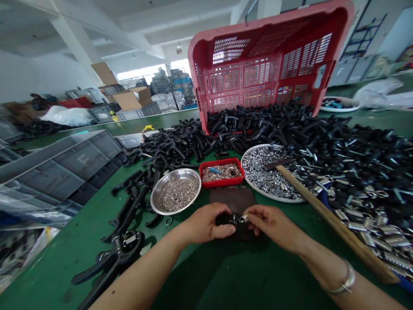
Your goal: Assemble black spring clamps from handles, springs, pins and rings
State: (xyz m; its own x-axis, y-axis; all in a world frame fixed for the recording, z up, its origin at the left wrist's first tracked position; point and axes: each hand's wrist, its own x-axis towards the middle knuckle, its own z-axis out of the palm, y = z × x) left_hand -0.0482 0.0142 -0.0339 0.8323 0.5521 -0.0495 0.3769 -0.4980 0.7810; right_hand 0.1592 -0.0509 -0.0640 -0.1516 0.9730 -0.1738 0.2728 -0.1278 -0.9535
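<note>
My left hand (206, 224) is closed around a small black plastic part (227, 220), held just above a dark brown pad (232, 200) on the green table. My right hand (269, 221) pinches a small shiny metal piece (243, 218) against the end of that black part. Both hands meet near the table's front middle. What the metal piece is exactly I cannot make out.
Behind the hands stand a steel bowl of small rings (176, 190), a red tray of pins (221, 172) and a white plate of metal nuts (267, 174). A wooden-handled hammer (325, 215) lies to the right. A tipped red crate (267, 64) spills black parts (322, 142); springs (374, 228) lie at right; assembled clamps (119, 249) at left.
</note>
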